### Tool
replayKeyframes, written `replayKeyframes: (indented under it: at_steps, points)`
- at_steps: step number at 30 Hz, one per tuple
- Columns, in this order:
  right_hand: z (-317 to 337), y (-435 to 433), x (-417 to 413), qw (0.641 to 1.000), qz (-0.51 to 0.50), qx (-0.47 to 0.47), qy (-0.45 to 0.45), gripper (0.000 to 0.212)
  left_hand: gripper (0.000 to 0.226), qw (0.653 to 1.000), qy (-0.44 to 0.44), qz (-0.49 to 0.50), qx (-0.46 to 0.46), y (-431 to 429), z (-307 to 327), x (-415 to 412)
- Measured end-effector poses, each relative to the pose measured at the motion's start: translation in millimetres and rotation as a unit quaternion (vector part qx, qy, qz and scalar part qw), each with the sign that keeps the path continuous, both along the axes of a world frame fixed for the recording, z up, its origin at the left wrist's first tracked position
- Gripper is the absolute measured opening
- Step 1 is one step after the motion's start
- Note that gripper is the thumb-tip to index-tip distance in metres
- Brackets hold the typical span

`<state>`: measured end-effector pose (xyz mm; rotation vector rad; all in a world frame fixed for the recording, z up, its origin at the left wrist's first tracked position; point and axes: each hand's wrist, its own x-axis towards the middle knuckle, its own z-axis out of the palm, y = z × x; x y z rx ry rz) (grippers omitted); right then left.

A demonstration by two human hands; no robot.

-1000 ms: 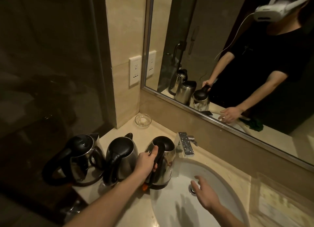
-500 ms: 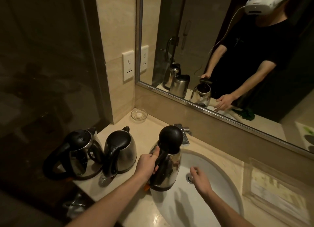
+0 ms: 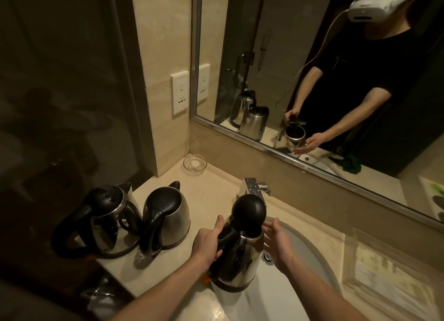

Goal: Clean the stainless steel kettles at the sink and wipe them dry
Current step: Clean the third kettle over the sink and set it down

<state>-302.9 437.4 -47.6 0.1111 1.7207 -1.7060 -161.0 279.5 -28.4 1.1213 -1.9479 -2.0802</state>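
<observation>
One kettle (image 3: 240, 260) (lid (image 3: 249, 211) up) — left hand (image 3: 207, 245) grips it

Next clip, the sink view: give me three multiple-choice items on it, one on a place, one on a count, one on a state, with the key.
1. Where is the glass dish?
A. In the basin.
B. On the counter near the wall corner.
C. On top of a kettle.

2. How many kettles are there, mirror reflections aside?
A. Two.
B. Three.
C. Four.

3. The lid of the held kettle is:
A. shut.
B. standing open.
C. lying in the basin.

Key:
1 B, the dish sits on the counter by the wall, beyond the kettles.
2 B, the left kettle and the middle kettle stand beside the sink, and the left hand has its grip on the third's handle.
3 B, the black lid stands upright above the rim.
</observation>
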Motion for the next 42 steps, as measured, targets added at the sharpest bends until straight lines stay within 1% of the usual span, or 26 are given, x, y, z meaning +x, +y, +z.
replayKeyframes:
  at_steps: [4,9,13,16,20,25,29,33,39,42]
  points:
    - [-7.7,2.2,-9.6,1.0,-0.005,-0.007,-0.023,0.06,0.064,1.0,-0.011,-0.002,0.018,2.7,-8.4,-10.4]
    - [-15.5,5.8,-18.3,0.999,-0.009,0.021,-0.032,0.059,0.071,0.998,-0.041,-0.019,0.051,4.0,-26.4,-27.4]
    - [-17.0,4.2,-28.1,0.998,-0.008,0.037,-0.05,0.062,0.076,0.996,-0.069,0.0,0.055,-2.5,-45.9,-44.4]
    - [-17.1,0.4,-38.3,0.998,0.009,0.04,-0.039,0.057,0.077,0.995,-0.09,0.02,0.049,-5.6,-58.7,-57.5]
    - [-15.9,-3.0,-51.8,1.0,0.009,0.027,-0.013,0.057,0.079,0.992,-0.106,0.036,0.053,-4.9,-67.6,-73.8]
    - [-15.4,-8.1,-68.1,0.998,0.031,0.039,0.028,0.056,0.078,0.989,-0.111,0.052,0.079,-7.2,-71.5,-90.6]
    - [-14.6,-14.2,-79.6,0.996,0.057,0.059,0.038,0.056,0.077,0.988,-0.112,0.063,0.082,-8.8,-72.2,-101.5]
    - [-10.8,-23.6,-88.9,0.995,0.058,0.065,0.053,0.055,0.078,0.99,-0.1,0.056,0.082,-7.4,-73.1,-108.9]
    - [-6.7,-26.9,-100.4,0.997,0.037,0.055,0.03,0.055,0.078,0.991,-0.084,0.07,0.082,-2.3,-72.9,-116.9]
    - [-4.6,-26.3,-100.7,0.998,0.034,0.053,0.023,0.054,0.085,0.99,-0.09,0.075,0.073,-2.5,-75.5,-117.6]
